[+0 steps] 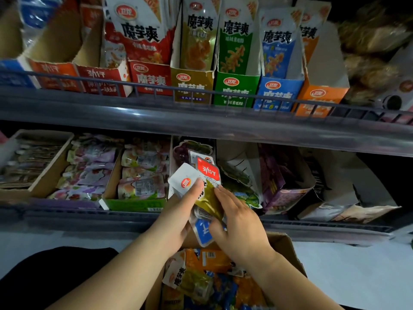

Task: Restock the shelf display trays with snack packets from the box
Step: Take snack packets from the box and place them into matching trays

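The shelf [201, 121] ran across above and beyond your hands, and its row of upright display trays [235, 88] stood higher still, one colour per flavour. The cardboard box [288, 245] sat directly beneath your wrists, heaped with loose packets. Between the two you held a fan of mixed packets [207, 198], white, red, olive and blue. Your left hand [178, 215] gripped the fan from below, thumb clamped on the white one. Your right hand [241, 224] pinched its near side, fingers laid across the olive packet. The risk, as I judge it, was slick foil sliding. A loosened thumb could spill one into the lower trays [134, 204] just past your fingertips, or a flavour could reach the wrong colour tray.
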`<state>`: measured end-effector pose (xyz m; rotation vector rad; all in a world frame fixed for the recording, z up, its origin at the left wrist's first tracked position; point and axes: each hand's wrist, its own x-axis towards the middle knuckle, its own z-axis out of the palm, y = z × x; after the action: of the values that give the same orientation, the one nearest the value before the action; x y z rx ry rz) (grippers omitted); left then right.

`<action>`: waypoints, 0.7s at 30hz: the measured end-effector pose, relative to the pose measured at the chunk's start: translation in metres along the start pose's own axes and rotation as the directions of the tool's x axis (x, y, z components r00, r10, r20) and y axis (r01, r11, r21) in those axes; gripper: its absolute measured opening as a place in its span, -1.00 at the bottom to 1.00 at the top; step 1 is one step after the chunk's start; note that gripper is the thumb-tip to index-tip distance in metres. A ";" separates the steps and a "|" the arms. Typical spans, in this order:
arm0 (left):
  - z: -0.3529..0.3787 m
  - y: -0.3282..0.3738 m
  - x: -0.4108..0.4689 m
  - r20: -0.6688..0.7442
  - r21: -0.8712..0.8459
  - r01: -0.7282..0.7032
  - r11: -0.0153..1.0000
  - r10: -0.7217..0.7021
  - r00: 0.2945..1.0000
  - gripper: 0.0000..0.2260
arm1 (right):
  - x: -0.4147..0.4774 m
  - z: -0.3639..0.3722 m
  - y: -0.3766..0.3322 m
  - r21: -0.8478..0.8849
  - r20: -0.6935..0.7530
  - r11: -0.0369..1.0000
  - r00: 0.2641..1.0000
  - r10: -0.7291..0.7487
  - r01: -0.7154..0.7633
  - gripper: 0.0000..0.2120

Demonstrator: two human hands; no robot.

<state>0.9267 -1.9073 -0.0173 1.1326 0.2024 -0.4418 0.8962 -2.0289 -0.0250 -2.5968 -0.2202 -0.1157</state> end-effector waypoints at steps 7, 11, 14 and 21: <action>0.003 0.000 -0.004 0.086 0.052 -0.061 0.997 0.057 0.995 -0.43 | 0.002 0.001 -0.004 0.138 -0.041 0.989 0.997 0.067 -0.061 -0.36; 0.003 0.000 0.000 0.049 0.131 -0.090 0.987 0.084 0.995 -0.86 | 0.009 -0.012 0.000 0.432 -0.027 0.886 0.980 0.198 -0.167 -0.78; 0.000 0.003 0.002 0.001 0.134 -0.091 0.987 0.092 0.996 -0.83 | 0.013 -0.023 0.002 0.681 0.038 0.682 0.944 0.328 -0.265 -0.78; 0.000 0.017 -0.005 0.002 0.214 -0.165 0.963 0.169 0.986 -0.78 | 0.013 -0.047 0.007 0.848 0.046 0.430 0.852 0.522 -0.309 -0.81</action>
<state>0.9291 -1.9000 -0.0015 1.3532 0.0732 -0.3087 0.9083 -2.0571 0.0138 -1.5531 0.3998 -0.0890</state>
